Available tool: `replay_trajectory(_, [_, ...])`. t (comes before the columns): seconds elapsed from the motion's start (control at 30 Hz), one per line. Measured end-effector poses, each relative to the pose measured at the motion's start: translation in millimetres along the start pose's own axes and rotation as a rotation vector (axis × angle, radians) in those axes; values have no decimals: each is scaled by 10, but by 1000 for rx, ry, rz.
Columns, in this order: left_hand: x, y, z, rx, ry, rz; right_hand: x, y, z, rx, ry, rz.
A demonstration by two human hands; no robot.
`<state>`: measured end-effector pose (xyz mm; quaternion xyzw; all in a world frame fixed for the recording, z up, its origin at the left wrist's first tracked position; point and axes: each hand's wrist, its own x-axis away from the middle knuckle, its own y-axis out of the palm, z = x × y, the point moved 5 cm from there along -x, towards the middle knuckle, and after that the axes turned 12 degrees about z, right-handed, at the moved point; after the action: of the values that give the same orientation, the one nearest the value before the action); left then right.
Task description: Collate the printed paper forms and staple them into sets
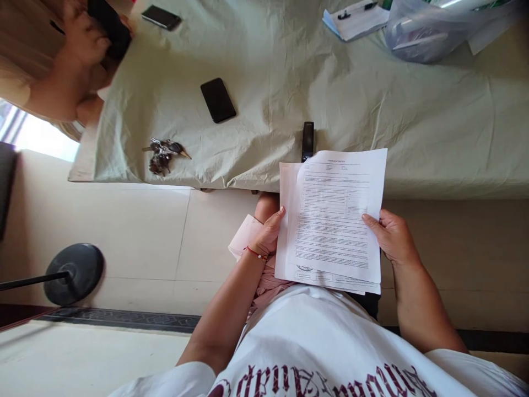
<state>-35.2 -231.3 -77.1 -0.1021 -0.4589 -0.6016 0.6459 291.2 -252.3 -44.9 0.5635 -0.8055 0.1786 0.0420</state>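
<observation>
Several printed paper sheets (334, 220) are held over my lap, fanned slightly so that edges of the lower sheets show at the left and bottom. My left hand (269, 234) grips their left edge, thumb on top and fingers mostly hidden. On the right edge, my right hand (390, 234) pinches the top sheet with its thumb on the print and its fingers behind. A pale folded paper or cloth (244, 236) shows beside my left hand; whether that hand holds it too I cannot tell. Just beyond the sheets' upper edge lies a black stapler-like object (308, 140).
A cloth-covered table (268, 99) carries a black phone (218, 100), keys (163, 154), another phone (161, 17), a paper stack (355, 21) and a plastic bag (425, 33). Another person's hand (85, 38) holds something dark at upper left. A round black base (74, 274) stands on the floor.
</observation>
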Motion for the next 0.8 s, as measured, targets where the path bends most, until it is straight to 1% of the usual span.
replay_trajectory(0.17, [37,-7,6,-34,50,-25,6,12,6,56,-3,1])
replay_trajectory(0.37, [46,-22,-6,-55,29,36,20,24,12,67,-35,-27])
replay_trajectory(0.5, [51,3,18,-83,40,47,15,27,30,117,-34,-55])
replay_trajectory(0.63, [54,20,30,-104,44,45,-1,-29,42,114,-64,-19])
replay_trajectory(0.8, [56,16,32,-99,49,59,-27,-173,79,103,-70,57])
